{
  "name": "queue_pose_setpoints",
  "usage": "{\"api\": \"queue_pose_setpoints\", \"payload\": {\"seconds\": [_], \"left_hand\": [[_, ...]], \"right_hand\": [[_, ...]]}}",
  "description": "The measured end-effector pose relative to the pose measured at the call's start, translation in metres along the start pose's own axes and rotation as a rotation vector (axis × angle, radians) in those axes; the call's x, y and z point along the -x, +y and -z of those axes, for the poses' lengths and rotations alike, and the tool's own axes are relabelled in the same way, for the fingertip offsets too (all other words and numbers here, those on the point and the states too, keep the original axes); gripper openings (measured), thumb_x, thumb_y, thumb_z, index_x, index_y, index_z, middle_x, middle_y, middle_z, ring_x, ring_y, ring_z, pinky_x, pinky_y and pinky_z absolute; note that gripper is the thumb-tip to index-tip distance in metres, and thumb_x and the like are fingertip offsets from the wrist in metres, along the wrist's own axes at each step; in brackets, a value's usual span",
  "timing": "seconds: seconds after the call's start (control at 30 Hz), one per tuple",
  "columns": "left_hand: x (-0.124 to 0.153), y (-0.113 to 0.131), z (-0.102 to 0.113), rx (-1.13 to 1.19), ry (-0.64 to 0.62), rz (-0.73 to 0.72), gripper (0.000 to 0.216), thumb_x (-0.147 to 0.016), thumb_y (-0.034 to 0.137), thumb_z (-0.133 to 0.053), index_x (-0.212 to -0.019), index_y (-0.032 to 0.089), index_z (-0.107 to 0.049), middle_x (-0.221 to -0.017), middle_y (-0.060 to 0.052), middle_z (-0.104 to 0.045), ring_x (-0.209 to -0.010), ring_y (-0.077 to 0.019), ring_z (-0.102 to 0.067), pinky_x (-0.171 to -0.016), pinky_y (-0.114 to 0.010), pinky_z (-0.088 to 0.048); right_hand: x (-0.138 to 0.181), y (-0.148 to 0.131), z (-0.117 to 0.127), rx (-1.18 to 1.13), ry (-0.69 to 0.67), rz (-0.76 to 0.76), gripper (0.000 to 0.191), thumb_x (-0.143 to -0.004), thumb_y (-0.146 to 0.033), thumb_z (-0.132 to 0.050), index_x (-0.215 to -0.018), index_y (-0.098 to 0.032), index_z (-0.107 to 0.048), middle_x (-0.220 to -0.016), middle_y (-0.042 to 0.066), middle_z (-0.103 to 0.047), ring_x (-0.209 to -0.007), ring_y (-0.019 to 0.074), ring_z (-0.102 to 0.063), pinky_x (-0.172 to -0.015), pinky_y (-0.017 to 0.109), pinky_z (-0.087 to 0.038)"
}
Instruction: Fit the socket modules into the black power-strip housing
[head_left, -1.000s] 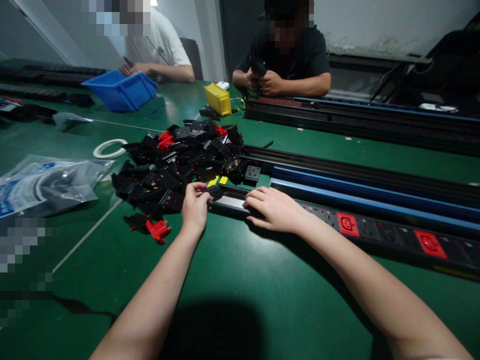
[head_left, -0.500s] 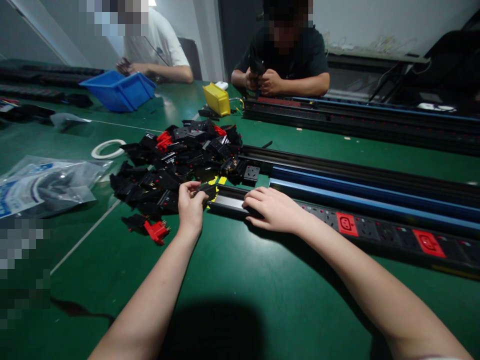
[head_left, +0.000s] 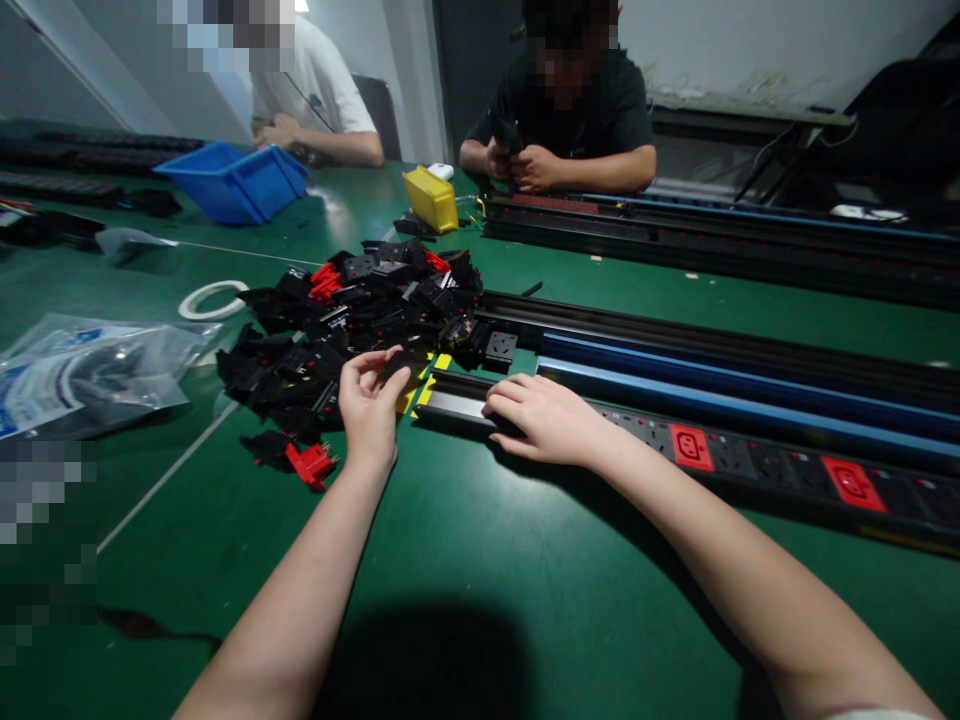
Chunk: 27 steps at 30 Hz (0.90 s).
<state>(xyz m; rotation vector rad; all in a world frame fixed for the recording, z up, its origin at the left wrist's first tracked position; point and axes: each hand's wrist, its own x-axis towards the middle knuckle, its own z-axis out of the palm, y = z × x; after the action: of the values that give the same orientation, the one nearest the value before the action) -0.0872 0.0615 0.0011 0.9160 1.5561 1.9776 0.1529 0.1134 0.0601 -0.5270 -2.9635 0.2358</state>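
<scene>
My left hand (head_left: 367, 400) pinches a black socket module (head_left: 409, 363) between thumb and fingers, just off the left end of a long power strip (head_left: 757, 465). My right hand (head_left: 544, 418) is curled over that strip, thumb on the near side and fingers across the top. What lies under its palm is hidden. Left of it, a bare stretch of silver channel (head_left: 457, 402) shows; to its right, black sockets and red sockets (head_left: 691, 447) sit in the strip. A heap of loose black socket modules (head_left: 352, 310), a few of them red, lies beyond my left hand.
Blue-topped rails (head_left: 712, 395) lie behind the strip. Further off are a blue bin (head_left: 232, 185), a yellow bin (head_left: 431, 200) and a tape ring (head_left: 212, 300). A plastic bag (head_left: 97, 370) lies at left. Two people sit across the green table (head_left: 450, 560).
My left hand has drawn slightly left and up from the strip's end, tilting the black socket module. My right hand stays on the strip.
</scene>
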Motion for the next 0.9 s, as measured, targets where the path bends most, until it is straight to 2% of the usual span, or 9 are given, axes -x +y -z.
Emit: {"api": "queue_pose_setpoints", "payload": {"seconds": [0.1, 0.17, 0.3, 0.37, 0.47, 0.6, 0.7, 0.8, 0.9], "left_hand": [[-0.001, -0.001, 0.001, 0.004, 0.006, -0.005, 0.038, -0.076, 0.03, -0.074, -0.106, 0.022, -0.053, -0.131, -0.011, -0.067, -0.125, -0.0228, -0.063, -0.103, -0.037, -0.052], [-0.002, -0.003, 0.002, -0.015, 0.018, 0.027, 0.038, -0.079, 0.035, -0.072, -0.109, 0.023, -0.052, -0.135, -0.012, -0.064, -0.122, -0.0231, -0.065, -0.092, -0.033, -0.056], [-0.004, -0.006, 0.003, -0.042, 0.033, 0.086, 0.039, -0.086, 0.047, -0.063, -0.114, 0.023, -0.049, -0.129, -0.013, -0.067, -0.11, -0.0226, -0.069, -0.073, -0.027, -0.054], [-0.004, -0.008, 0.003, -0.033, 0.03, 0.085, 0.039, -0.09, 0.05, -0.057, -0.117, 0.023, -0.047, -0.123, -0.013, -0.07, -0.108, -0.0221, -0.07, -0.075, -0.028, -0.055], [-0.002, -0.009, 0.002, -0.049, 0.025, 0.067, 0.037, -0.094, 0.051, -0.05, -0.119, 0.024, -0.046, -0.117, -0.011, -0.071, -0.112, -0.0211, -0.068, -0.089, -0.033, -0.055], [0.0, -0.01, 0.0, -0.077, -0.014, 0.063, 0.03, -0.094, 0.041, -0.05, -0.119, 0.025, -0.044, -0.117, -0.01, -0.07, -0.115, -0.0198, -0.067, -0.101, -0.037, -0.052], [-0.001, -0.01, 0.0, -0.057, -0.032, 0.073, 0.032, -0.091, 0.037, -0.054, -0.12, 0.025, -0.044, -0.118, -0.009, -0.069, -0.112, -0.0193, -0.068, -0.101, -0.036, -0.051], [-0.003, -0.01, 0.001, -0.112, -0.001, 0.051, 0.035, -0.089, 0.039, -0.059, -0.119, 0.022, -0.053, -0.113, -0.008, -0.069, -0.105, -0.0195, -0.068, -0.094, -0.033, -0.053], [-0.004, -0.008, 0.003, -0.219, 0.034, -0.002, 0.033, -0.091, 0.041, -0.056, -0.115, 0.019, -0.063, -0.108, -0.008, -0.07, -0.099, -0.0191, -0.066, -0.09, -0.031, -0.052]], "right_hand": [[0.0, 0.0, 0.0, 0.0, -0.002, -0.002, 0.029, -0.099, -0.037, -0.054, -0.117, -0.016, -0.064, -0.125, 0.012, -0.065, -0.11, 0.0275, -0.059, -0.092, 0.04, -0.048], [0.001, 0.001, 0.0, -0.004, -0.004, -0.005, 0.029, -0.099, -0.037, -0.054, -0.117, -0.017, -0.064, -0.125, 0.012, -0.065, -0.111, 0.0273, -0.059, -0.092, 0.04, -0.048], [0.0, 0.0, 0.001, -0.01, -0.008, -0.01, 0.028, -0.099, -0.037, -0.054, -0.117, -0.017, -0.064, -0.124, 0.012, -0.065, -0.111, 0.0271, -0.058, -0.092, 0.04, -0.048], [0.0, 0.0, 0.001, -0.012, -0.008, -0.011, 0.029, -0.099, -0.037, -0.054, -0.117, -0.017, -0.064, -0.124, 0.012, -0.065, -0.111, 0.0273, -0.059, -0.092, 0.04, -0.048], [0.0, 0.0, 0.001, -0.02, -0.004, -0.009, 0.029, -0.099, -0.037, -0.054, -0.117, -0.017, -0.064, -0.124, 0.013, -0.065, -0.11, 0.0276, -0.059, -0.092, 0.041, -0.048], [0.0, 0.0, 0.001, -0.036, 0.001, -0.007, 0.027, -0.098, -0.036, -0.056, -0.116, -0.017, -0.064, -0.123, 0.014, -0.066, -0.11, 0.0276, -0.058, -0.091, 0.041, -0.048], [0.0, 0.0, 0.001, -0.031, -0.005, -0.009, 0.028, -0.098, -0.036, -0.055, -0.116, -0.017, -0.064, -0.123, 0.013, -0.065, -0.112, 0.0274, -0.058, -0.093, 0.04, -0.048], [0.0, 0.0, 0.001, -0.024, -0.007, -0.008, 0.028, -0.099, -0.037, -0.054, -0.116, -0.017, -0.064, -0.124, 0.013, -0.065, -0.112, 0.0276, -0.058, -0.093, 0.04, -0.048], [0.0, 0.001, 0.0, -0.024, -0.001, -0.006, 0.028, -0.098, -0.036, -0.055, -0.116, -0.017, -0.064, -0.124, 0.013, -0.065, -0.112, 0.0278, -0.058, -0.093, 0.041, -0.048]]}}
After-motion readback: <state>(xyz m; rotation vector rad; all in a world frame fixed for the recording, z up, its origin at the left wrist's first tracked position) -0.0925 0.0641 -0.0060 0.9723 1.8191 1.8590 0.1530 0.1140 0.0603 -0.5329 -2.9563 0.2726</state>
